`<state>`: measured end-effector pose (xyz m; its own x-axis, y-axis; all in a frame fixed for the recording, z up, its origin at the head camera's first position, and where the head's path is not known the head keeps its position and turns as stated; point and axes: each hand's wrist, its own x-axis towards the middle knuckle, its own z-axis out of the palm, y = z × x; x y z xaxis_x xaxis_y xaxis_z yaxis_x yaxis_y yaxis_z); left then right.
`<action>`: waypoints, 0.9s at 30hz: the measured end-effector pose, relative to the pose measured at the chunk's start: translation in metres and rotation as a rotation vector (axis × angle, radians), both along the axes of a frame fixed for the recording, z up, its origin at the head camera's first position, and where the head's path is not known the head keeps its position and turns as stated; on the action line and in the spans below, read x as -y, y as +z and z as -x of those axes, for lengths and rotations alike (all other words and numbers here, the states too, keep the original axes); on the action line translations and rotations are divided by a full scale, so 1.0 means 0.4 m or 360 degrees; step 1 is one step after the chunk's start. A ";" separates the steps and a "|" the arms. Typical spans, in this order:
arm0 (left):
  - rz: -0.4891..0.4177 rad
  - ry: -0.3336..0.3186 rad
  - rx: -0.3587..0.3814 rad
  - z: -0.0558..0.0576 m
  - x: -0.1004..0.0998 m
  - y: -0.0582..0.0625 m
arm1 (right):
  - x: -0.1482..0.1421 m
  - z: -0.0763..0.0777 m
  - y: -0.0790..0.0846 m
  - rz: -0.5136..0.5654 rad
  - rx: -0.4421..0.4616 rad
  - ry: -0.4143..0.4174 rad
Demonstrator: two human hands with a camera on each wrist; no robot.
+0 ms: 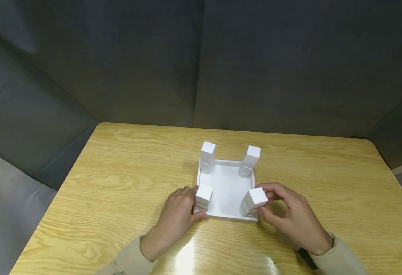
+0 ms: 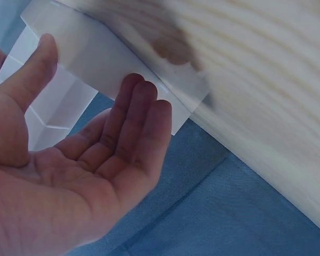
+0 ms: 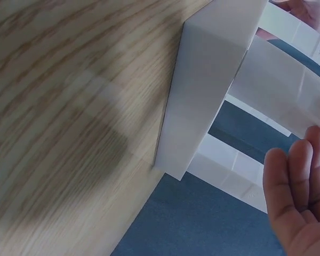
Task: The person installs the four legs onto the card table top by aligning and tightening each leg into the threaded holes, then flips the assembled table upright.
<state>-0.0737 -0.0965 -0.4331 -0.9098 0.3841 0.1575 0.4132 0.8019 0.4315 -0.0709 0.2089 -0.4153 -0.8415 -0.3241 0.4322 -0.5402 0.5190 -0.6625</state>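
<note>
A white square base with raised rims (image 1: 226, 191) lies on the wooden table, with an upright post at each corner. My left hand (image 1: 177, 212) holds its front-left corner, thumb along the front rim and fingers at the left side. In the left wrist view those fingers touch the base's outer wall (image 2: 90, 45). The front-left post (image 1: 204, 196) stands just beside this hand. With thumb and fingers, my right hand (image 1: 291, 217) pinches the front-right post (image 1: 255, 198), which leans slightly outward in the head view. In the right wrist view its fingertips meet a post (image 3: 280, 80).
Two more white posts, back-left (image 1: 207, 154) and back-right (image 1: 250, 158), rise from the far corners. Wooden tabletop (image 1: 125, 172) surrounds the base. Dark fabric panels (image 1: 273, 68) stand behind the table's far edge and on its left.
</note>
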 end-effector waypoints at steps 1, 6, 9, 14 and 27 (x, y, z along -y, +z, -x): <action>-0.0001 0.0001 0.0002 0.000 0.000 0.000 | 0.000 0.000 0.000 0.0000 0.0005 -0.0007; -0.0005 -0.0012 -0.0015 -0.002 0.000 0.001 | 0.000 -0.002 -0.004 0.0005 0.0017 -0.0048; -0.0004 -0.0005 -0.0003 -0.002 0.000 0.002 | -0.001 -0.003 -0.005 0.0005 0.0021 -0.0075; 0.0005 0.0010 0.0022 -0.001 -0.001 0.003 | -0.001 -0.004 -0.007 -0.0014 0.0064 -0.0105; 0.0014 0.0008 0.0013 0.000 -0.001 0.001 | -0.002 0.001 -0.005 -0.0066 0.0068 -0.0013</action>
<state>-0.0738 -0.0963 -0.4327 -0.9130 0.3806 0.1469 0.4055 0.8078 0.4279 -0.0712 0.2098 -0.4171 -0.8616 -0.3337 0.3824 -0.5075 0.5508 -0.6627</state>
